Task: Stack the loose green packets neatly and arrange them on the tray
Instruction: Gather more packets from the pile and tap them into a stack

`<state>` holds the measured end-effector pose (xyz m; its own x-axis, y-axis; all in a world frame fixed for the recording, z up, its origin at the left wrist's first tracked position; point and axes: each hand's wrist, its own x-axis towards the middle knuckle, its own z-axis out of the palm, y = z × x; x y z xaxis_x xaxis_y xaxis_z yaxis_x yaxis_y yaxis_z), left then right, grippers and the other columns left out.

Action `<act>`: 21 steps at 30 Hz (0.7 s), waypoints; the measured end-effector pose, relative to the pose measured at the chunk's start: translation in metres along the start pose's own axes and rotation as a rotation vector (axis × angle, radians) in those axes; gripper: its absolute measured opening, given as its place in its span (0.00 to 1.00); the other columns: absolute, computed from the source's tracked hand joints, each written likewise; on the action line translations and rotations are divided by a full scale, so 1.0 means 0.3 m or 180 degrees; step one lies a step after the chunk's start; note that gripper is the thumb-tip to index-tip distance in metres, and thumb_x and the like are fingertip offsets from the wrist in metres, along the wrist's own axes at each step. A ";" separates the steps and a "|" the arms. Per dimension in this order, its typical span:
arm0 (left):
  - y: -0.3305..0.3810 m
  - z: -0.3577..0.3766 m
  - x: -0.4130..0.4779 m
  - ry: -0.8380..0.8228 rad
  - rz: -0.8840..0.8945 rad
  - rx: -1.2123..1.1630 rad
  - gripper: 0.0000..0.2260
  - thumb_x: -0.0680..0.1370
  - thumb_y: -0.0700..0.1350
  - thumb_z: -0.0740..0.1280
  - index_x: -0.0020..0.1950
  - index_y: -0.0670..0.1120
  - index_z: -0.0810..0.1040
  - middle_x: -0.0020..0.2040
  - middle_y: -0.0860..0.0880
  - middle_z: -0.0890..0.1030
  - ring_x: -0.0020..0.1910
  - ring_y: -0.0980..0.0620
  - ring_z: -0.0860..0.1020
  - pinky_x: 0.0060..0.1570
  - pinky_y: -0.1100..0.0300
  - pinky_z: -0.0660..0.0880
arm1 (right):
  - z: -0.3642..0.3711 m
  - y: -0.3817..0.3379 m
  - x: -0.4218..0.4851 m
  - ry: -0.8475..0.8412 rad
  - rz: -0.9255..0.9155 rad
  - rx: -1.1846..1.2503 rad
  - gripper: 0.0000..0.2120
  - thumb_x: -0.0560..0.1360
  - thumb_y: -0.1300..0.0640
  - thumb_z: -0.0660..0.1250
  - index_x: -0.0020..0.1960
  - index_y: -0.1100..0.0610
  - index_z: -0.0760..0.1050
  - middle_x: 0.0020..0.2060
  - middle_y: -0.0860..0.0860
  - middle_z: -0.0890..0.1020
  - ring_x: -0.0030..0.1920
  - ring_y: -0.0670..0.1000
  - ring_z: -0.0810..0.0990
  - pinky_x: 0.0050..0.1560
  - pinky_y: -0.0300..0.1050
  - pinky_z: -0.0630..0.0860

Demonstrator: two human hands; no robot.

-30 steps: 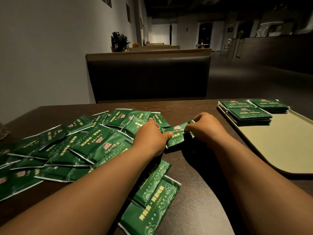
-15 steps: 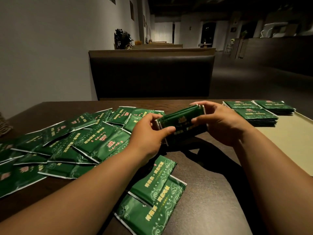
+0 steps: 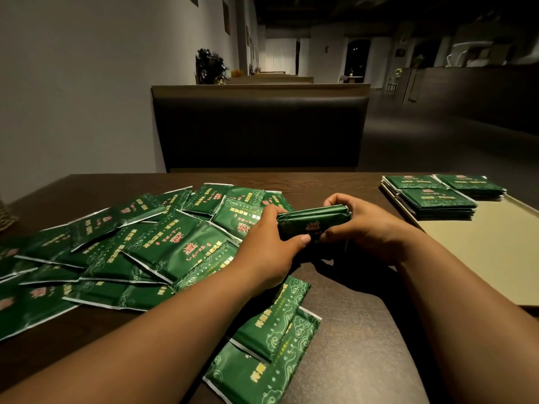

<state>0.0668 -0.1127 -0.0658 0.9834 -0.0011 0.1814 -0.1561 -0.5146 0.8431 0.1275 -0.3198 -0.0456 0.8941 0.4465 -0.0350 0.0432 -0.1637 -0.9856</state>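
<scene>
Head view, nearest first: two loose green packets (image 3: 271,339) lie overlapped on the dark worktop (image 3: 358,360) at 6 o'clock, touched by neither hand. Just beyond, at the centre, the left hand (image 3: 268,249) and right hand (image 3: 373,231) hold a small bundle of packets (image 3: 313,221) on edge between them. The fingers (image 3: 335,201) of both curl round its ends, and the left thumb lies across the near face. Whether its lower edge touches the surface I cannot tell. The step in hand looks like squaring the bundle. To do it well, ease the grip a little and tap the long edge on the worktop so the foil seams line up. Then pinch firmly, since slick packets are likely to slide apart. The loose heap (image 3: 131,249) sprawls at 9 o'clock, with plenty left to gather. At 3 o'clock the beige tray (image 3: 481,272) carries three finished stacks (image 3: 437,201) at its far corner, towards 2 o'clock; the bundle belongs beside them, edges parallel
</scene>
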 end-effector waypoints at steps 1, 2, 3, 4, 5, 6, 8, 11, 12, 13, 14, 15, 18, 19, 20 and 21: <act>-0.001 0.003 -0.001 0.0014 0.0007 0.0081 0.16 0.79 0.50 0.73 0.60 0.52 0.69 0.54 0.49 0.82 0.52 0.48 0.82 0.54 0.45 0.81 | 0.005 0.004 0.002 0.0059 -0.0036 -0.0009 0.20 0.71 0.75 0.73 0.57 0.59 0.73 0.46 0.59 0.82 0.44 0.55 0.83 0.44 0.47 0.84; -0.005 0.006 -0.001 0.0028 0.0005 0.0133 0.15 0.79 0.50 0.73 0.59 0.52 0.70 0.54 0.49 0.82 0.51 0.48 0.82 0.54 0.46 0.81 | 0.008 0.009 0.005 0.0112 -0.0064 -0.0009 0.20 0.71 0.75 0.74 0.56 0.59 0.72 0.45 0.59 0.82 0.44 0.55 0.84 0.44 0.48 0.84; -0.004 0.007 -0.002 0.0044 0.0014 0.0161 0.14 0.79 0.50 0.72 0.59 0.52 0.70 0.53 0.49 0.82 0.51 0.48 0.81 0.54 0.47 0.81 | 0.009 0.012 0.005 0.0146 -0.0084 0.0014 0.20 0.71 0.74 0.74 0.56 0.59 0.72 0.45 0.59 0.83 0.43 0.56 0.84 0.45 0.51 0.84; -0.006 0.009 -0.004 0.0061 0.0014 0.0194 0.13 0.80 0.50 0.72 0.59 0.52 0.70 0.53 0.49 0.82 0.50 0.49 0.81 0.52 0.48 0.80 | 0.011 0.018 0.006 0.0147 -0.0094 0.0062 0.20 0.71 0.74 0.75 0.55 0.59 0.73 0.45 0.59 0.83 0.44 0.58 0.84 0.46 0.53 0.84; -0.004 0.008 -0.007 0.0077 0.0026 0.0233 0.12 0.80 0.50 0.71 0.58 0.52 0.70 0.53 0.49 0.81 0.50 0.49 0.81 0.50 0.51 0.80 | 0.011 0.022 0.006 0.0143 -0.0103 0.0119 0.19 0.70 0.74 0.75 0.55 0.59 0.73 0.45 0.60 0.83 0.45 0.59 0.85 0.48 0.55 0.83; -0.005 0.008 -0.010 0.0095 0.0037 0.0281 0.12 0.80 0.50 0.71 0.58 0.52 0.70 0.52 0.50 0.81 0.49 0.50 0.81 0.46 0.53 0.78 | 0.012 0.025 0.005 0.0142 -0.0105 0.0165 0.19 0.70 0.74 0.75 0.54 0.59 0.73 0.46 0.60 0.83 0.46 0.59 0.85 0.48 0.55 0.84; -0.003 0.009 -0.014 0.0124 0.0065 0.0380 0.12 0.81 0.50 0.71 0.58 0.52 0.70 0.52 0.51 0.81 0.48 0.51 0.80 0.41 0.57 0.73 | 0.015 0.026 0.001 0.0173 -0.0108 0.0189 0.18 0.70 0.74 0.75 0.53 0.60 0.73 0.46 0.61 0.83 0.45 0.58 0.85 0.44 0.51 0.85; 0.002 0.011 -0.014 0.0140 0.0081 0.0418 0.12 0.81 0.50 0.70 0.58 0.52 0.69 0.52 0.51 0.81 0.49 0.50 0.79 0.42 0.56 0.71 | 0.021 0.029 -0.003 0.0230 -0.0118 0.0147 0.18 0.70 0.74 0.75 0.52 0.60 0.73 0.45 0.60 0.83 0.42 0.55 0.86 0.40 0.47 0.84; 0.004 0.011 -0.014 0.0142 0.0071 0.0430 0.12 0.81 0.50 0.70 0.58 0.52 0.69 0.52 0.50 0.81 0.49 0.49 0.79 0.43 0.56 0.71 | 0.024 0.026 -0.007 0.0260 -0.0114 0.0129 0.18 0.70 0.74 0.74 0.52 0.60 0.73 0.46 0.60 0.83 0.42 0.55 0.86 0.40 0.47 0.84; 0.005 0.012 -0.015 0.0142 0.0061 0.0454 0.12 0.81 0.49 0.70 0.58 0.51 0.69 0.52 0.50 0.80 0.49 0.49 0.79 0.43 0.56 0.72 | 0.025 0.027 -0.009 0.0279 -0.0107 0.0113 0.18 0.70 0.74 0.74 0.53 0.60 0.73 0.47 0.61 0.83 0.43 0.55 0.86 0.41 0.47 0.84; 0.006 0.013 -0.015 0.0150 0.0055 0.0482 0.12 0.81 0.49 0.70 0.59 0.51 0.69 0.53 0.50 0.80 0.49 0.48 0.79 0.44 0.56 0.72 | 0.026 0.028 -0.009 0.0296 -0.0090 0.0107 0.18 0.70 0.74 0.75 0.53 0.60 0.73 0.47 0.61 0.83 0.43 0.56 0.86 0.42 0.48 0.84; 0.007 0.013 -0.015 0.0159 0.0048 0.0501 0.12 0.81 0.49 0.70 0.59 0.51 0.69 0.53 0.50 0.80 0.49 0.48 0.79 0.44 0.55 0.72 | 0.028 0.029 -0.008 0.0310 -0.0074 0.0096 0.18 0.70 0.74 0.75 0.53 0.60 0.73 0.48 0.62 0.83 0.44 0.56 0.86 0.43 0.49 0.84; 0.007 0.015 -0.018 0.0181 0.0031 0.0518 0.12 0.81 0.49 0.70 0.59 0.50 0.69 0.53 0.49 0.80 0.50 0.46 0.79 0.45 0.54 0.73 | 0.040 0.027 -0.012 0.0403 -0.0081 -0.0101 0.20 0.68 0.69 0.79 0.53 0.59 0.74 0.49 0.61 0.83 0.47 0.57 0.85 0.49 0.53 0.84; 0.008 0.014 -0.019 0.0182 0.0022 0.0525 0.12 0.81 0.49 0.70 0.58 0.50 0.69 0.53 0.49 0.80 0.50 0.46 0.79 0.46 0.53 0.74 | 0.045 0.025 -0.016 0.0449 -0.0095 -0.0210 0.20 0.67 0.67 0.80 0.53 0.58 0.74 0.48 0.60 0.83 0.47 0.56 0.84 0.51 0.54 0.83; 0.008 0.015 -0.019 0.0176 0.0009 0.0535 0.11 0.81 0.48 0.70 0.58 0.50 0.69 0.52 0.49 0.80 0.50 0.46 0.79 0.45 0.53 0.74 | 0.050 0.023 -0.022 0.0488 -0.0107 -0.0295 0.21 0.66 0.66 0.80 0.53 0.58 0.74 0.47 0.59 0.83 0.46 0.54 0.84 0.50 0.52 0.83; 0.010 0.015 -0.021 0.0171 -0.0006 0.0543 0.11 0.81 0.47 0.69 0.58 0.50 0.69 0.51 0.49 0.80 0.49 0.46 0.79 0.45 0.52 0.75 | 0.054 0.022 -0.030 0.0525 -0.0117 -0.0342 0.20 0.66 0.66 0.80 0.52 0.58 0.74 0.46 0.58 0.83 0.45 0.52 0.84 0.48 0.50 0.83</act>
<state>0.0606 -0.1181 -0.0668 0.9766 0.0435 0.2105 -0.1317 -0.6525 0.7462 0.1125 -0.3107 -0.0544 0.9515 0.3053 0.0369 0.1166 -0.2469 -0.9620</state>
